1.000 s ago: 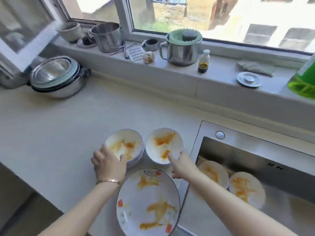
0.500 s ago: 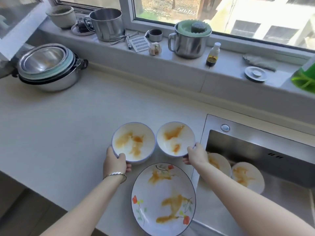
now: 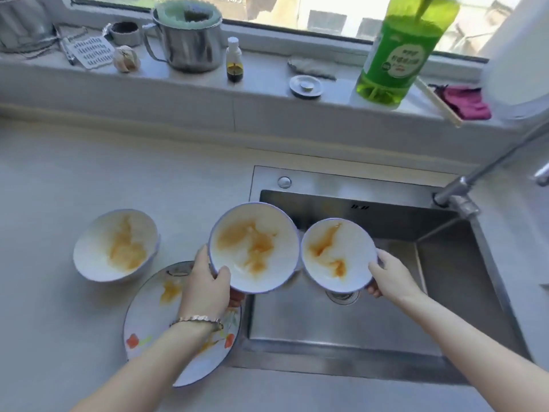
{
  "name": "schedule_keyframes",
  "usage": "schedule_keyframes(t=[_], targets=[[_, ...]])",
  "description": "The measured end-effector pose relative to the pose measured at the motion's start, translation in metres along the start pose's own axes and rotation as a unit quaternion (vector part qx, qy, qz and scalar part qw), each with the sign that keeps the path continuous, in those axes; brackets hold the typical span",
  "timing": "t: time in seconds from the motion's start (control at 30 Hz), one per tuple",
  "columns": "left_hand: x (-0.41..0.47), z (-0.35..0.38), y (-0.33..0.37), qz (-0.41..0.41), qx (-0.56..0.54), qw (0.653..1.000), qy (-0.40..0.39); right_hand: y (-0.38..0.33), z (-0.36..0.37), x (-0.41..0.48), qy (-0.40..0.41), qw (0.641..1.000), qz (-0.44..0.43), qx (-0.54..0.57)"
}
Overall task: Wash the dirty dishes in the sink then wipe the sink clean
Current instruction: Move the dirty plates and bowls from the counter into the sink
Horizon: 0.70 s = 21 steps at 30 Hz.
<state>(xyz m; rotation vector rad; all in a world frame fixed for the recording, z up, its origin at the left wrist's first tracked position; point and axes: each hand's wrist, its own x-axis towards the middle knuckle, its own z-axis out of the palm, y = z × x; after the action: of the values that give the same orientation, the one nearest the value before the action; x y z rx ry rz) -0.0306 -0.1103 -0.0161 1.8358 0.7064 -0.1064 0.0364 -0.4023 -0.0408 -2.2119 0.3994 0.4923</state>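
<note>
Left hand grips the larger white blue-rimmed bowl smeared with orange sauce at its near edge, thumb over the rim and fingers curled under. Right hand does the same on the smaller white sauce-stained bowl. Both bowls are held off any surface. The larger one hangs over the left lip of the stainless steel sink and the smaller one over the basin, above the drain. Their rims are just beside each other and may be touching; I can't tell.

A third dirty white bowl sits on the pale countertop. The oval floral plate with orange smears lies near it, next to the sink edge and partly under the left forearm.

Likely step: lowering the bowls into the basin, with washing not yet started.

Risks:
- Each bowl hangs from a one-handed rim pinch on what looks like greasy glaze. A slip would drop it onto the steel and could chip or crack it.
- The rims are close enough to knock together if both go down at once.
- The larger bowl could clip the sink lip on the way in.
- The left wrist could drag the plate.

The green dish soap bottle stands on the sill, and the chrome faucet is at the right.
</note>
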Motion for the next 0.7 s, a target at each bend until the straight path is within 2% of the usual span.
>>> schedule_keyframes(t=[0.1,0.2,0.3,0.33,0.4,0.5,0.6,0.7], targets=[[-0.014,0.058,-0.013,-0.027,0.054,0.997,-0.047,0.06,-0.024,-0.001,-0.008,0.999,0.044,-0.019],[-0.023,0.114,-0.034,-0.117,0.075,0.987,-0.085,0.114,-0.034,0.005,-0.038,0.994,0.093,-0.034],[-0.017,0.157,-0.065,-0.217,0.059,0.973,-0.062,0.155,-0.03,0.024,-0.072,0.987,0.137,-0.041],[-0.013,0.166,-0.076,-0.229,0.083,0.968,-0.062,0.165,-0.027,0.032,-0.084,0.985,0.148,-0.037],[-0.002,0.174,-0.098,-0.244,0.145,0.956,-0.072,0.181,-0.017,0.046,-0.107,0.98,0.16,-0.04],[0.017,0.177,-0.117,-0.285,0.161,0.941,-0.081,0.195,0.0,0.065,-0.149,0.975,0.159,-0.052],[0.037,0.177,-0.129,-0.261,0.2,0.94,-0.087,0.201,0.017,0.079,-0.186,0.969,0.147,-0.074],[0.051,0.18,-0.141,-0.257,0.185,0.944,-0.091,0.203,0.032,0.088,-0.191,0.97,0.137,-0.067]])
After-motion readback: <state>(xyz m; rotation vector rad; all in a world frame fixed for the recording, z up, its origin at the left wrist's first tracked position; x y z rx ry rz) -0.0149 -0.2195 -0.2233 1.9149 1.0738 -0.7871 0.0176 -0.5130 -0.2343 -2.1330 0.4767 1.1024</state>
